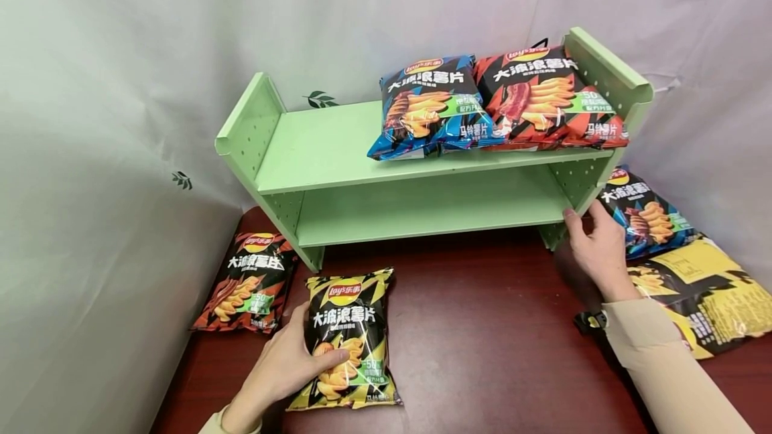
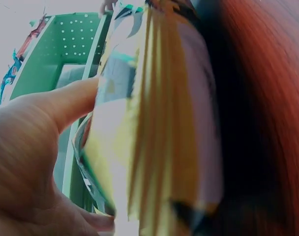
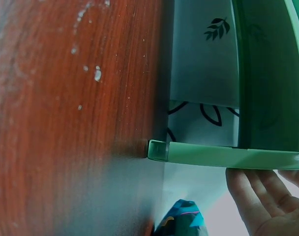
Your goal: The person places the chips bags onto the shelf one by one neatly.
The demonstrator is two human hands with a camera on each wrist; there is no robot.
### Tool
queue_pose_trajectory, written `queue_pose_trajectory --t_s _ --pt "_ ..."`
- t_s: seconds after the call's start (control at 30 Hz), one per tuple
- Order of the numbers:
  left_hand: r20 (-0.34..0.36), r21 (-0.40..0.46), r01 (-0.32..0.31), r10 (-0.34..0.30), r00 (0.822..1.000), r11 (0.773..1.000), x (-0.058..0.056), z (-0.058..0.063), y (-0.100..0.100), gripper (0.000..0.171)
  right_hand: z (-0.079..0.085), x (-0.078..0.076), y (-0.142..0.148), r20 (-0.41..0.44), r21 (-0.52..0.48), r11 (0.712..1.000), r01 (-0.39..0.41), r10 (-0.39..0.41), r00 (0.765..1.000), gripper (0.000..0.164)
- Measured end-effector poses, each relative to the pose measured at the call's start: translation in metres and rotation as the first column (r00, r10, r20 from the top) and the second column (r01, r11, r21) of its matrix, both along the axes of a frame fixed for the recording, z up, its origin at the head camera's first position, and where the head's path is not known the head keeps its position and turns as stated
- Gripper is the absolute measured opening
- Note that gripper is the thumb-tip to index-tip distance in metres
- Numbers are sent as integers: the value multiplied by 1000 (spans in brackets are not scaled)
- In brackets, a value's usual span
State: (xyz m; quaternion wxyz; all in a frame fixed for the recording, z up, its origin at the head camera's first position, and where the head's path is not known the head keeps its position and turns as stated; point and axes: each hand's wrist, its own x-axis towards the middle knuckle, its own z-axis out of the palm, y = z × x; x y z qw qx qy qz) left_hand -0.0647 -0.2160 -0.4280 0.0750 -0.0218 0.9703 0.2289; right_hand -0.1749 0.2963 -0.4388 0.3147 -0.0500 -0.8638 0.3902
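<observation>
My left hand (image 1: 289,360) grips a yellow-and-black bag of potato chips (image 1: 346,327), with the thumb across its front. The bag stands tilted over the table, below the left part of a green two-tier shelf (image 1: 398,206). In the left wrist view the yellow side of the chip bag (image 2: 159,123) is close to the camera and blurred. My right hand (image 1: 597,246) holds the shelf's right upright near the lower tier, thumb at the front edge. In the right wrist view fingers (image 3: 250,196) press the outer face of that side panel (image 3: 213,155).
On the upper tier lie a blue chip bag (image 1: 431,106) and a red one (image 1: 543,99). Another red bag (image 1: 247,283) lies left of the shelf. Right of it are a blue bag (image 1: 648,213) and yellow bags (image 1: 712,286). White cloth (image 1: 120,119) hangs around the dark red table (image 1: 482,327).
</observation>
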Motion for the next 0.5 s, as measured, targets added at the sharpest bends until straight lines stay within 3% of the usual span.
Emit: queue_pose_trajectory --t_s 0.27,0.5 --pt "-26 61 -7 9 1000 998 0 -1 0 122 0 -1 0 0 -1 1000 -4 4 1000 33" --pt "-90 189 28 -11 996 982 -2 -3 -3 102 0 0 1 -4 -7 1000 -3 3 1000 32"
